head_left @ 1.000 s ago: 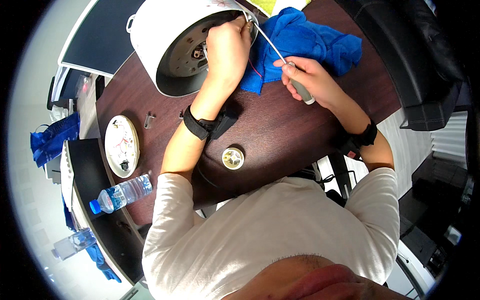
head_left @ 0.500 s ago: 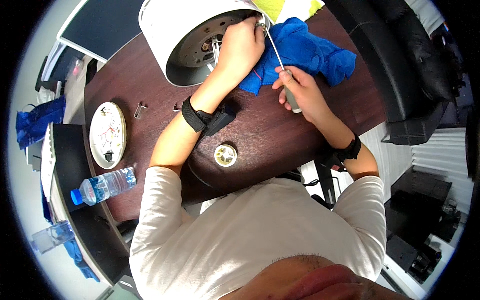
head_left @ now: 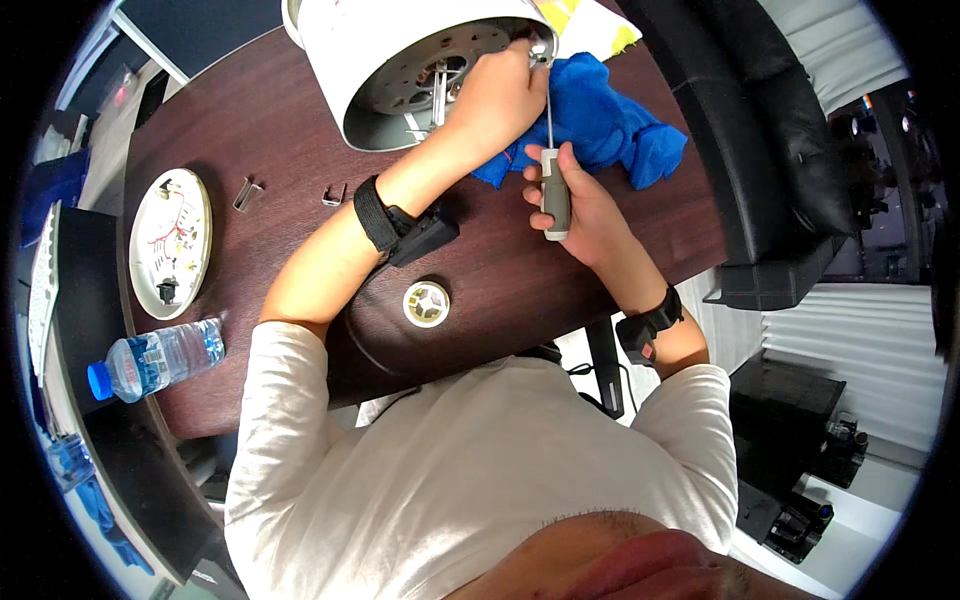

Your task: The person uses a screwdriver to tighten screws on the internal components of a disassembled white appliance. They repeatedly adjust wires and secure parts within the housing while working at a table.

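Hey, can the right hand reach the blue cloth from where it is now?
Probably yes: the blue cloth lies just beyond the right hand with nothing visibly between, though the hand holds a screwdriver.

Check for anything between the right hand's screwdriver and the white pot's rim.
Nothing visible blocks it: the screwdriver in the right hand points up to the rim of the white pot, beside the left hand. The blue cloth lies behind the shaft.

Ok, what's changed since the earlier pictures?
The right hand has swung the grey-handled metal screwdriver leftward, from slanting to nearly vertical in the picture. A small U-shaped metal bracket, earlier partly hidden by the left forearm, now shows fully. Nothing was let go; the left hand stays at the rim of the round white housing.
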The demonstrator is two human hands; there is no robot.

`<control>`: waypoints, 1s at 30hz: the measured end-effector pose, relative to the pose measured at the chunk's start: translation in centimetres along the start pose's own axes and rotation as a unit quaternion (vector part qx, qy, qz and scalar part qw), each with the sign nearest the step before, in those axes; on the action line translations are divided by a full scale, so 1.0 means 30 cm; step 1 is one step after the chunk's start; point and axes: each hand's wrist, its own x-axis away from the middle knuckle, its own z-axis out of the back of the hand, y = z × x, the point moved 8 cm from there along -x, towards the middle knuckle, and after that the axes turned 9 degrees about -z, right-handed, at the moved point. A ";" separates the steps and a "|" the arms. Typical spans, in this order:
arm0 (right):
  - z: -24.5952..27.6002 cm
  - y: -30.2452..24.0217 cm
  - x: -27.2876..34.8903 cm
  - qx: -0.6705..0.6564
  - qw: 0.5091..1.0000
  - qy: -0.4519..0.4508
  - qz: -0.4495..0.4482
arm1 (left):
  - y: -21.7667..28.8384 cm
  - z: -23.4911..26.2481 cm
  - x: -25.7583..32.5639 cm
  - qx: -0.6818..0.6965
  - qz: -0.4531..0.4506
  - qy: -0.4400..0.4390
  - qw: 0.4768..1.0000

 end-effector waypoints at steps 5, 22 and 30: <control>0.009 -0.011 0.004 0.088 0.994 0.054 0.018 | -0.007 -0.031 0.005 0.086 0.031 -0.041 0.995; 0.011 0.010 0.037 0.154 0.977 0.070 0.129 | -0.015 -0.030 -0.006 0.129 0.039 -0.026 0.991; -0.033 0.016 0.061 -0.023 0.997 -0.066 0.046 | -0.001 -0.015 -0.008 0.143 0.042 -0.023 0.989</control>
